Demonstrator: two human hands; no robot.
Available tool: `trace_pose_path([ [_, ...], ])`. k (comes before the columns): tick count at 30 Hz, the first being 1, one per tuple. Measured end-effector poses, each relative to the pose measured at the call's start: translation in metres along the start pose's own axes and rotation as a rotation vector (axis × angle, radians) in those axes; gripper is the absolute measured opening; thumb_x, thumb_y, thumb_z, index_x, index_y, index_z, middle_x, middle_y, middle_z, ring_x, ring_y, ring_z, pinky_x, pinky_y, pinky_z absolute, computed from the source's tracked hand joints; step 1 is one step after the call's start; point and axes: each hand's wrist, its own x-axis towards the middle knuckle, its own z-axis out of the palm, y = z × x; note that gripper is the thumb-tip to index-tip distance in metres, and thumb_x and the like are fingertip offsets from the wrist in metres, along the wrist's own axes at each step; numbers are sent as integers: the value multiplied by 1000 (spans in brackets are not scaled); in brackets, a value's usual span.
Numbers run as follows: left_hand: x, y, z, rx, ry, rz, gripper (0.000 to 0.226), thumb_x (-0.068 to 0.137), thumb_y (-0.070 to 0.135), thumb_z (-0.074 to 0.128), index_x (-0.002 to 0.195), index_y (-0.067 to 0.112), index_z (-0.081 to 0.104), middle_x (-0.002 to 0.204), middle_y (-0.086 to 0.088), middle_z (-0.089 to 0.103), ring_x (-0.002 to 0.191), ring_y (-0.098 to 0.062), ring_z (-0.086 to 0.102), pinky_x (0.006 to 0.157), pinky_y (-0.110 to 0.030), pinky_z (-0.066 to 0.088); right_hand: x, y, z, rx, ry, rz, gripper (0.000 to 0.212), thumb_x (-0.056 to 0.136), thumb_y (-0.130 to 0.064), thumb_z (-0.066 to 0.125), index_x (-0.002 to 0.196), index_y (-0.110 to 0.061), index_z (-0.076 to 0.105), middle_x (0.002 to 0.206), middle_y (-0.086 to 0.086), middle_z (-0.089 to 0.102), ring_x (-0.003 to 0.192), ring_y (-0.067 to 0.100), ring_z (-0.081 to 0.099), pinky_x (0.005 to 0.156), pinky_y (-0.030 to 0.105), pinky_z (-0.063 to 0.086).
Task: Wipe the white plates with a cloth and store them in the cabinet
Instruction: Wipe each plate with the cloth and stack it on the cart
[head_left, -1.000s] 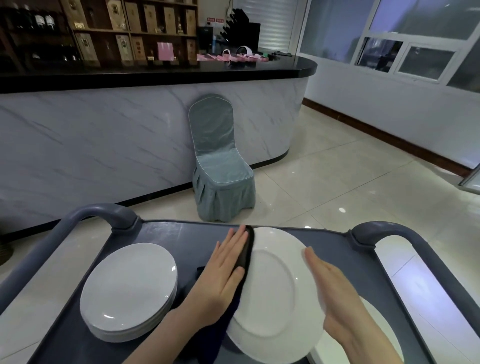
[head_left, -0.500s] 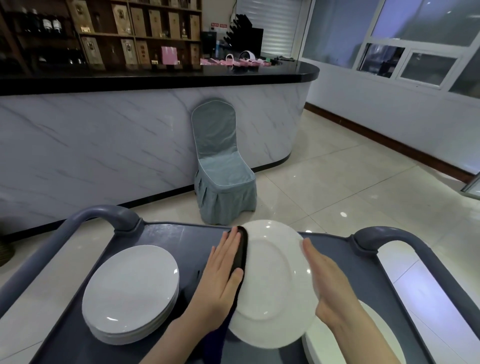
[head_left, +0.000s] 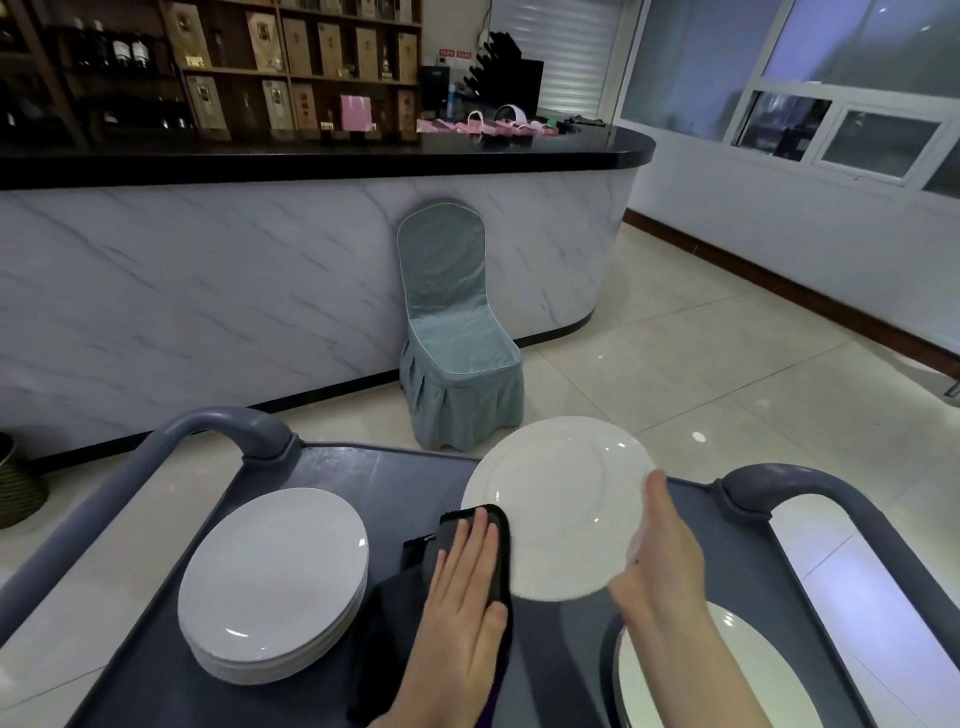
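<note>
Presently one plate (head_left: 558, 499) held, one cloth (head_left: 400, 613).

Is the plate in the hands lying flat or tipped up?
Tipped up. The right hand holds the plate by its edge above the cart, its face tilted toward the camera.

Bare surface (head_left: 363, 473) lay open along the far edge, between the stack of plates (head_left: 272, 577) on the left and the tilted plate (head_left: 561, 504). The left handle (head_left: 223, 423) and right handle (head_left: 795, 480) blocked the far corners, a chair (head_left: 457, 332) stood just beyond, and another plate (head_left: 727, 670) filled the near right.
</note>
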Motion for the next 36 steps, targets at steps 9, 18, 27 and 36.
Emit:
trace_pose_path([
  [9,18,37,0,177,-141,287,65,91,22,39,154,21,23,162,5,20,151,-17,11,118,-42,11,-18,19,10,-78,-75,35,36,98,-41,57,101,-10,74,95,5,78,83,16,75,72,33,53],
  [18,77,40,-12,-9,-148,13,52,104,20,19,153,32,8,160,26,-3,146,3,-16,123,-36,-6,-45,46,12,-250,-189,-10,33,102,-33,50,93,-22,80,101,1,78,97,12,73,81,28,52],
  [27,32,43,11,145,-171,183,62,97,29,25,156,22,5,163,16,-5,151,-10,-4,120,-36,-2,-32,25,11,-293,-99,-92,42,100,-37,53,72,-19,79,80,2,77,74,9,73,72,29,51],
  [36,62,26,-8,-72,-198,-41,54,101,30,17,149,39,-5,158,29,-14,145,6,-14,118,-24,-12,-36,29,4,-283,-101,14,35,100,-37,53,95,-12,76,89,9,78,79,22,76,62,31,57],
])
